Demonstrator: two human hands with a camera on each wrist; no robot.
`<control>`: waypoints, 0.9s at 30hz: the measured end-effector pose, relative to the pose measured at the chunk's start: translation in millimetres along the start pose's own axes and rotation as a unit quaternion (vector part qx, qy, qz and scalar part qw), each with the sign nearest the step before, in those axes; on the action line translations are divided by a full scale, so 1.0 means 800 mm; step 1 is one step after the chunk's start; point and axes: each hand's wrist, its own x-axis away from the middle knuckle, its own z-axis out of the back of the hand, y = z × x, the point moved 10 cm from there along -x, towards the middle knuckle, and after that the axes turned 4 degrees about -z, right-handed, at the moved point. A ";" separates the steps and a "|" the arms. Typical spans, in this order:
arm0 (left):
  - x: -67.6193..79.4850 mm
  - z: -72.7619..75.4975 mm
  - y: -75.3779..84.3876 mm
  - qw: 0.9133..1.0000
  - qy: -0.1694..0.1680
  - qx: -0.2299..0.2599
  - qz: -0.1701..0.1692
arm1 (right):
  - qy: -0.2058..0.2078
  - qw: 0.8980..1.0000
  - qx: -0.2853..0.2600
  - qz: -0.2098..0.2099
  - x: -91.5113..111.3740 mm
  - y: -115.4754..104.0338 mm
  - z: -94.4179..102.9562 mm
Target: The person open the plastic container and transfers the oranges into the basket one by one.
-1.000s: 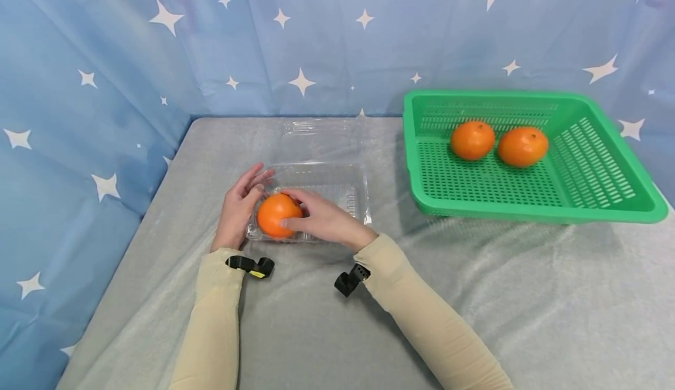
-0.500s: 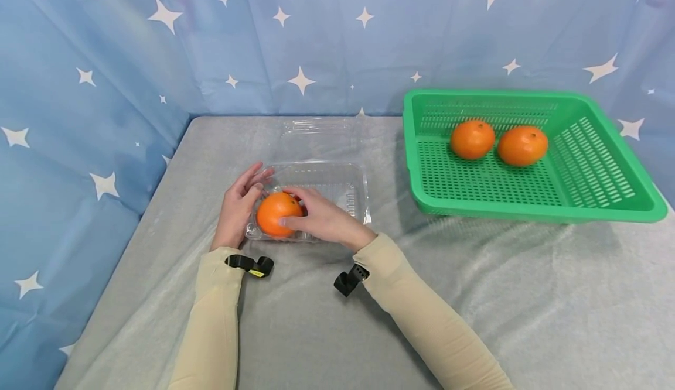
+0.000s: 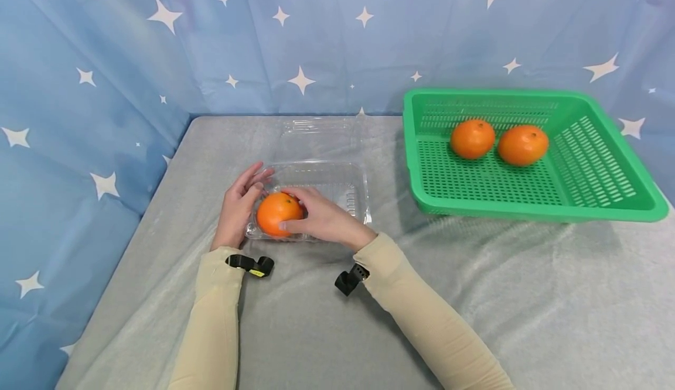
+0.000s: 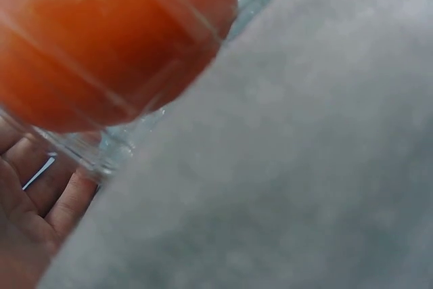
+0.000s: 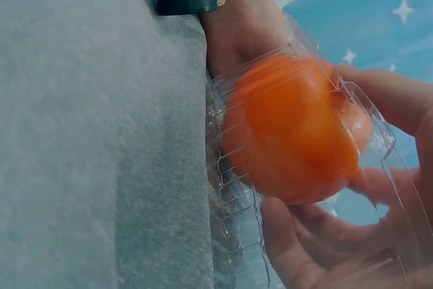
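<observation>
Orange (image 3: 275, 214) sits within right hand (image 3: 324, 221) grip.

Clear glossy plastic clamshell (image 3: 337, 182) — matt cloth (image 3: 316, 320)

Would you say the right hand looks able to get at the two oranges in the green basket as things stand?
Probably yes, once free: the green basket is open-topped on that side, with nothing over the two oranges. For now, the right hand grips the orange in the clear container.

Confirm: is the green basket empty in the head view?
No, the green basket holds two oranges, one beside the other, near its back wall.
</observation>
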 end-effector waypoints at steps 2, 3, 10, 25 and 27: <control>0.001 -0.001 0.002 1.000 0.001 0.001 0.001 | -0.001 1.000 0.007 -0.005 0.001 0.000 0.000; 0.001 -0.001 0.002 1.000 0.002 0.001 0.002 | -0.001 1.000 0.011 -0.007 0.001 0.001 0.000; 0.001 -0.001 0.001 1.000 0.003 -0.002 0.000 | 0.005 1.000 0.024 -0.014 -0.001 0.002 0.000; 0.000 -0.001 0.004 1.000 -0.004 0.002 -0.007 | 0.022 0.998 0.053 0.003 -0.001 -0.001 0.004; 0.001 -0.001 0.004 1.000 -0.004 0.003 -0.007 | 0.022 0.998 0.054 0.006 -0.001 -0.002 0.004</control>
